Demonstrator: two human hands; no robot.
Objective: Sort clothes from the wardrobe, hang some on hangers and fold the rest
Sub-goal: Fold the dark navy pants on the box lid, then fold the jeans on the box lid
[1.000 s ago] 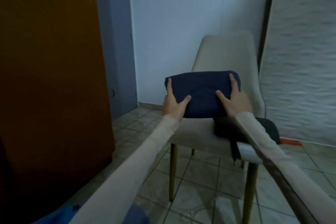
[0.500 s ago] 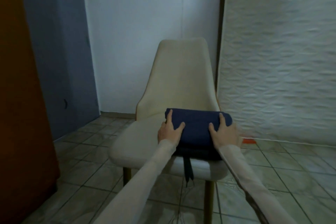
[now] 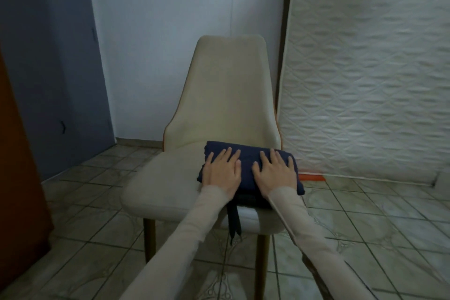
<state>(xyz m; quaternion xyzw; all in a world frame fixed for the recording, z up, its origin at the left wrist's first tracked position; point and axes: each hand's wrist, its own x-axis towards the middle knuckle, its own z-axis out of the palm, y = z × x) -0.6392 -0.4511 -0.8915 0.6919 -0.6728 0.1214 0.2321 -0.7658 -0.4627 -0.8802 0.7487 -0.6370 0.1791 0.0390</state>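
A folded navy blue garment point(image 3: 247, 153) lies on the right half of the seat of a beige upholstered chair point(image 3: 226, 95). It sits on top of a darker folded garment point(image 3: 250, 200), whose black strap point(image 3: 234, 224) hangs over the seat's front edge. My left hand point(image 3: 222, 169) lies flat on the left part of the navy bundle, fingers straight and spread. My right hand point(image 3: 276, 169) lies flat on its right part in the same way. Both arms wear beige sleeves.
A white quilted mattress point(image 3: 365, 80) leans upright against the wall right of the chair. A grey-blue door point(image 3: 48, 68) and a brown wardrobe side point(image 3: 17, 165) stand at the left. Tiled floor point(image 3: 365, 226) surrounds the chair.
The navy bundle came down from mid-air onto the dark garment on the chair seat. Both hands went from holding its sides to lying flat on top of it.
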